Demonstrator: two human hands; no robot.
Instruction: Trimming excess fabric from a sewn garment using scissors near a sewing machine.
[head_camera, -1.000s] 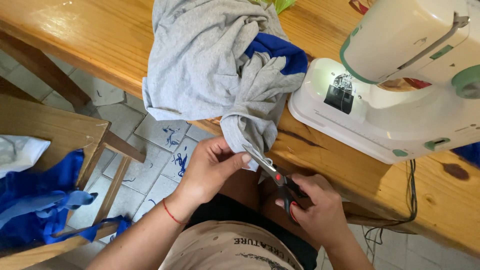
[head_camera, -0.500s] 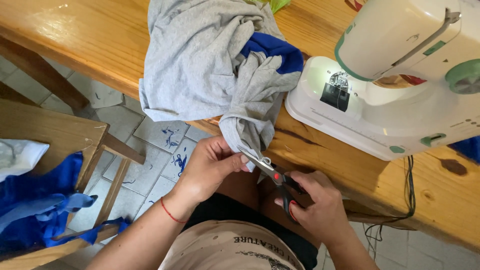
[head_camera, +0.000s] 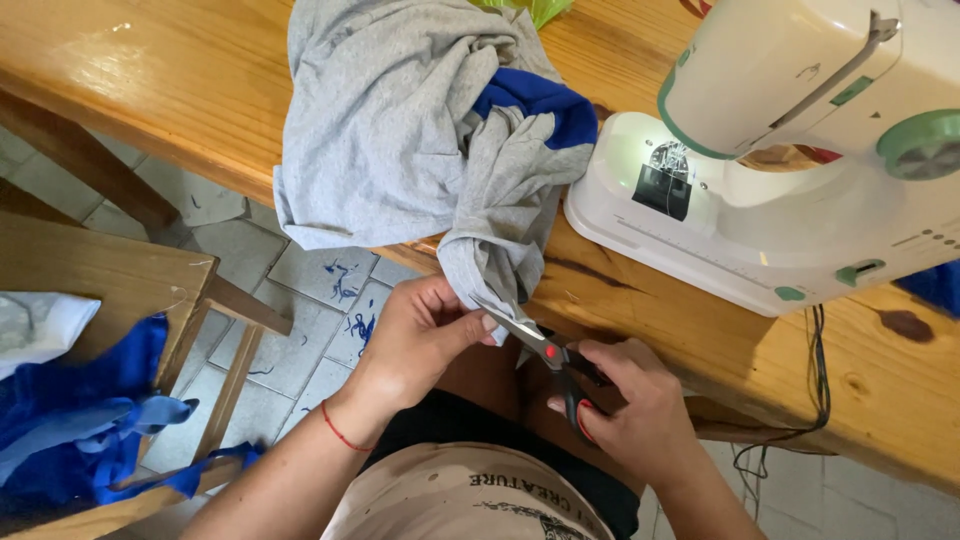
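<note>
A grey garment (head_camera: 410, 130) with a blue part (head_camera: 545, 100) lies bunched on the wooden table (head_camera: 150, 80), one end hanging over the front edge. My left hand (head_camera: 420, 335) pinches that hanging end between thumb and fingers. My right hand (head_camera: 635, 405) grips black-handled scissors (head_camera: 545, 352) with a red pivot. Their blades point up-left and touch the hanging cloth right by my left fingertips.
A white and green sewing machine (head_camera: 790, 160) stands on the table at the right, its lamp lit, a cable (head_camera: 815, 390) dropping over the edge. A wooden stool (head_camera: 110, 300) at the left holds blue and white cloth (head_camera: 70, 410). Blue thread scraps dot the tiled floor (head_camera: 320, 290).
The view shifted slightly. Both hands stay at the garment's hanging end, with the scissors blades still against the cloth.
</note>
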